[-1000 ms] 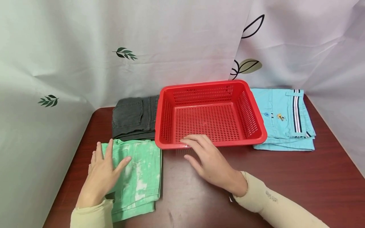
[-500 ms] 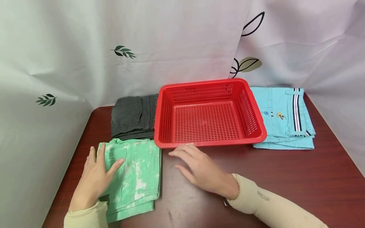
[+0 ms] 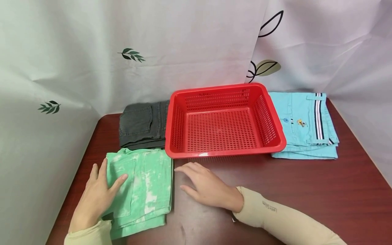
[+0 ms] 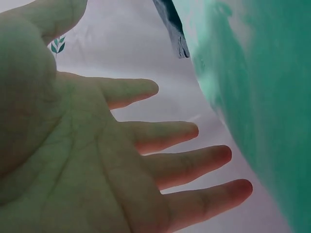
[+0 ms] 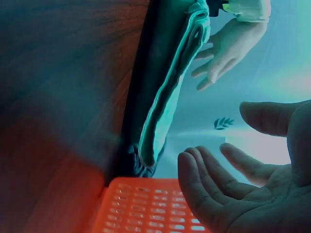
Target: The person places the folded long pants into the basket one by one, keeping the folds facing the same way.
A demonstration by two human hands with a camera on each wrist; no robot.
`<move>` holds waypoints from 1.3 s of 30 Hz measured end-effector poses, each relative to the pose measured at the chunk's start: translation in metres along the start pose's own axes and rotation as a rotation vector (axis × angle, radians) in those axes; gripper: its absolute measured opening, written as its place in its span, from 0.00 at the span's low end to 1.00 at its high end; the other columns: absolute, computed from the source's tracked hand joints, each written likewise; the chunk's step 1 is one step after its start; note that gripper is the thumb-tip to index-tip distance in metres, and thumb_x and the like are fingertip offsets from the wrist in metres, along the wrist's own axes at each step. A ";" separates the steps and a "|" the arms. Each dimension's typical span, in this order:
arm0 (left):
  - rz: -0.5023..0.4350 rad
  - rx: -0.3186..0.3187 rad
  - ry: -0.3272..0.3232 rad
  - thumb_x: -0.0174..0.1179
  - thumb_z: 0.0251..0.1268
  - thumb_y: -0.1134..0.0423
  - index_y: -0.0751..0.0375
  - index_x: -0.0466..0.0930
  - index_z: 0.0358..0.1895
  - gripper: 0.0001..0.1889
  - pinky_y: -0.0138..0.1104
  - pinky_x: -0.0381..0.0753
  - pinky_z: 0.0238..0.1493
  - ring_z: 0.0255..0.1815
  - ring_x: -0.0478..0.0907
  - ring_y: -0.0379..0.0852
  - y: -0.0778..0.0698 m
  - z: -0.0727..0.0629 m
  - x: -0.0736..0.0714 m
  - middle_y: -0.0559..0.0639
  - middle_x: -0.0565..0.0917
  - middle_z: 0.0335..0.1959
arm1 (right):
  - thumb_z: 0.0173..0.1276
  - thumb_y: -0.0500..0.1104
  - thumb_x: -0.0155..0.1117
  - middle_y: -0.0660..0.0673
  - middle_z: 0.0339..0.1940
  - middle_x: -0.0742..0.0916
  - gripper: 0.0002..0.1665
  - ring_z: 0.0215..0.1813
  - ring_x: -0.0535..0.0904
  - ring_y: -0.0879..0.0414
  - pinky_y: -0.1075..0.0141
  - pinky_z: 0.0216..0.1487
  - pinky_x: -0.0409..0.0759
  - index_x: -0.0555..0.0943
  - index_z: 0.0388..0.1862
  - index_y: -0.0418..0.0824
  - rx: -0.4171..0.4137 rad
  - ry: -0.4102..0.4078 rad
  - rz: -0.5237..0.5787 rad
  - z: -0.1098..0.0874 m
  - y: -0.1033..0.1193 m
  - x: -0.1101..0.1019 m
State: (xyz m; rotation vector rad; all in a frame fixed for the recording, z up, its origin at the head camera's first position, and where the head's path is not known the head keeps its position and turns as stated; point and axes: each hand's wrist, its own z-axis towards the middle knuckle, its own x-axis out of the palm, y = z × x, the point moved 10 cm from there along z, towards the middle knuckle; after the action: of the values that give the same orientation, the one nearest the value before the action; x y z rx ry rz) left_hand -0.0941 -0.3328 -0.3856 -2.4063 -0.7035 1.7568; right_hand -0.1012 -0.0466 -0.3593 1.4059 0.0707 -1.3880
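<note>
Folded green tie-dye pants [image 3: 144, 187] lie at the front left of the table, stacked in layers. My left hand [image 3: 95, 194] is at their left edge with its fingers spread; in the left wrist view its palm [image 4: 87, 155] faces the camera and the fingertips stand apart from the green cloth [image 4: 262, 87]. To the right of the pants is my right hand [image 3: 208, 187], fingers relaxed and holding nothing. The right wrist view shows a small space between its fingers [image 5: 194, 179] and the folded edge of the pants [image 5: 167, 102].
A red plastic basket [image 3: 225, 154] with nothing in it stands at the back middle. Folded dark grey jeans [image 3: 136, 122] lie to its left, partly behind its rim. Folded light blue pants [image 3: 303, 126] lie to its right. White curtains [image 3: 190, 44] border the dark red table [image 3: 306, 190].
My right hand has moved left and toward me, from the basket's front rim to beside the green pants. My left hand has drawn back a little to the left and down.
</note>
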 end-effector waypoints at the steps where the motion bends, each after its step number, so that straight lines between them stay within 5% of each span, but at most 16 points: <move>1: 0.001 -0.004 0.006 0.44 0.71 0.28 0.62 0.21 0.79 0.56 0.76 0.49 0.62 0.72 0.36 0.86 0.001 0.000 0.000 0.80 0.24 0.74 | 0.71 0.43 0.67 0.48 0.60 0.81 0.27 0.60 0.76 0.55 0.62 0.63 0.75 0.74 0.66 0.39 0.011 0.006 0.003 0.001 -0.001 0.002; 10: 0.019 -0.003 0.054 0.45 0.69 0.27 0.66 0.20 0.78 0.59 0.73 0.48 0.64 0.74 0.38 0.81 0.014 0.000 0.002 0.82 0.35 0.76 | 0.72 0.48 0.65 0.41 0.62 0.80 0.35 0.62 0.76 0.53 0.60 0.64 0.75 0.67 0.73 0.37 0.148 0.068 0.024 0.008 -0.010 0.015; 22: 0.102 -0.078 0.207 0.42 0.66 0.23 0.75 0.26 0.77 0.62 0.71 0.61 0.60 0.69 0.50 0.85 0.038 0.004 0.010 0.86 0.47 0.72 | 0.71 0.49 0.67 0.38 0.65 0.78 0.44 0.55 0.81 0.50 0.61 0.55 0.80 0.56 0.79 0.42 0.362 0.117 0.305 0.013 -0.032 0.032; 39: 0.099 -0.080 0.218 0.49 0.64 0.24 0.71 0.26 0.78 0.63 0.70 0.66 0.58 0.67 0.54 0.84 0.044 0.003 0.014 0.87 0.50 0.70 | 0.71 0.47 0.67 0.36 0.69 0.75 0.52 0.55 0.83 0.55 0.69 0.51 0.80 0.48 0.82 0.35 0.490 0.208 0.519 0.019 -0.037 0.066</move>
State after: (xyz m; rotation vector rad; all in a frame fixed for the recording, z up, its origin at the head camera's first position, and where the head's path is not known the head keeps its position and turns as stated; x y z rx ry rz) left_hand -0.0802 -0.3667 -0.4135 -2.6753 -0.6505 1.4911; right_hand -0.1187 -0.0856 -0.4251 1.8064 -0.4979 -0.8497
